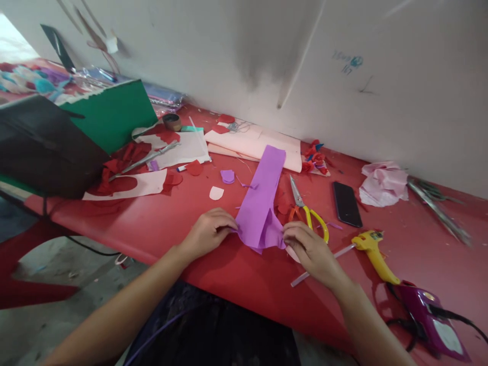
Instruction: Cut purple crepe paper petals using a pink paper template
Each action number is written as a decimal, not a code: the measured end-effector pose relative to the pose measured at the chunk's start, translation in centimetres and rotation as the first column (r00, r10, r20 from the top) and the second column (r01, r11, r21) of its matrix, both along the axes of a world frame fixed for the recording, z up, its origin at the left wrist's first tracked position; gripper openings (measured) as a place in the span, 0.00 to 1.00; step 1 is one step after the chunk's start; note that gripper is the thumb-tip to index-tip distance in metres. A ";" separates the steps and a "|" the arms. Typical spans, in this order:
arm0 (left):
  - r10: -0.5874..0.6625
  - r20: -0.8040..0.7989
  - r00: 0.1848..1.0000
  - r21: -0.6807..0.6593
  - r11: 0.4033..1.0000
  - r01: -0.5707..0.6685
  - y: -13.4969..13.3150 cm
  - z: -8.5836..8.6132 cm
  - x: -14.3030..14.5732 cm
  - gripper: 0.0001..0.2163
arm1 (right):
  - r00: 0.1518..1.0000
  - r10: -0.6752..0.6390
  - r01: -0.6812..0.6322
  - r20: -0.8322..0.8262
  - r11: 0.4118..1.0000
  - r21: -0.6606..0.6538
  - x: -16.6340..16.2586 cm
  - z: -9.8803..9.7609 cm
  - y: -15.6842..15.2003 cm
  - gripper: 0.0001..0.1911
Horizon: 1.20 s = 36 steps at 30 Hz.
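A long purple strip of felt or paper [263, 193] lies on the red table [152, 223], running away from me. My left hand [209, 231] pinches its near left edge with curled fingers. On the near right corner my right hand [308, 246] grips the strip, where the material is folded over. Both hands rest on the table near its front edge.
Yellow-handled scissors [307, 208], a black phone [346, 203], a yellow glue gun [375, 251] and a glue stick [324, 264] lie to the right. Red and purple scraps [227, 176], pink sheets [259, 142], a green sheet [110, 114] and a black bag [41, 147] sit left and behind.
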<state>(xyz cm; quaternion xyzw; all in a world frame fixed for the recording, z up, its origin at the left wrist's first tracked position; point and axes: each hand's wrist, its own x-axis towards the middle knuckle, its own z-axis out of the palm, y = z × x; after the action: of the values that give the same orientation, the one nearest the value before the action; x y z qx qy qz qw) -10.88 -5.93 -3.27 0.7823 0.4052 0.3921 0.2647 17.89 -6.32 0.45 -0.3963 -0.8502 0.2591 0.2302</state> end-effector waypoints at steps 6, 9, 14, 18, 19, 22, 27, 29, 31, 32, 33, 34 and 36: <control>0.119 0.114 0.986 -0.251 0.964 -0.088 -0.1 0.5 -0.5 0.07 | 0.994 -0.061 0.062 -0.091 0.998 0.008 -0.1 0.0 -0.1 0.08; 0.199 0.161 0.967 -0.310 0.940 -0.142 0.0 0.5 -0.8 0.04 | 0.991 -0.093 0.094 -0.091 0.996 0.006 0.2 0.0 -0.1 0.08; 0.264 0.218 0.940 -0.342 0.923 -0.180 0.1 0.3 -1.0 0.05 | 0.987 -0.127 0.129 -0.103 0.991 0.020 1.0 -0.1 -0.2 0.08; 0.283 0.262 0.923 -0.366 0.914 -0.176 0.0 0.3 -1.0 0.05 | 0.981 -0.156 0.159 -0.115 0.987 0.019 1.6 -0.2 -0.2 0.08; 0.286 0.272 0.919 -0.375 0.911 -0.172 0.1 0.3 -1.0 0.05 | 0.980 -0.162 0.165 -0.115 0.986 0.020 1.7 -0.2 -0.2 0.08; 0.297 0.293 0.909 -0.402 0.901 -0.165 0.1 0.3 -1.0 0.05 | 0.978 -0.174 0.178 -0.119 0.983 0.030 1.9 -0.2 -0.2 0.08; 0.314 0.325 0.892 -0.412 0.896 -0.166 0.2 0.0 -1.0 0.05 | 0.965 -0.204 0.212 -0.166 0.977 0.033 2.0 0.0 -0.4 0.06; 0.311 0.328 0.892 -0.405 0.899 -0.165 0.1 0.0 -0.9 0.04 | 0.951 -0.231 0.241 -0.206 0.970 0.025 1.9 0.2 -0.6 0.06; 0.300 0.320 0.898 -0.392 0.905 -0.163 0.1 0.2 -0.8 0.04 | 0.941 -0.241 0.251 -0.237 0.968 0.013 1.7 0.5 -1.0 0.06; 0.291 0.309 0.905 -0.379 0.911 -0.163 0.0 0.3 -0.8 0.04 | 0.944 -0.232 0.241 -0.236 0.970 0.011 1.5 0.7 -1.1 0.06; 0.279 0.294 0.914 -0.359 0.919 -0.165 0.0 0.4 -0.8 0.04 | 0.951 -0.215 0.223 -0.222 0.975 0.011 1.4 0.8 -1.2 0.07; 0.260 0.274 0.926 -0.333 0.929 -0.162 0.0 0.5 -0.8 0.04 | 0.961 -0.192 0.198 -0.199 0.980 0.014 1.2 0.9 -1.3 0.07; 0.206 0.221 0.953 -0.271 0.952 -0.143 -0.1 0.7 -0.8 0.05 | 0.977 -0.150 0.154 -0.150 0.988 0.014 1.0 1.0 -1.4 0.07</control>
<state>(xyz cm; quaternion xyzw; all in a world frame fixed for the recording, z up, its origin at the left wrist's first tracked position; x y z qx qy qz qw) -11.64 -6.03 -2.60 0.6481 0.4836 0.4537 0.3744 18.93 -7.76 1.44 -0.4366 -0.8012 0.2586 0.3171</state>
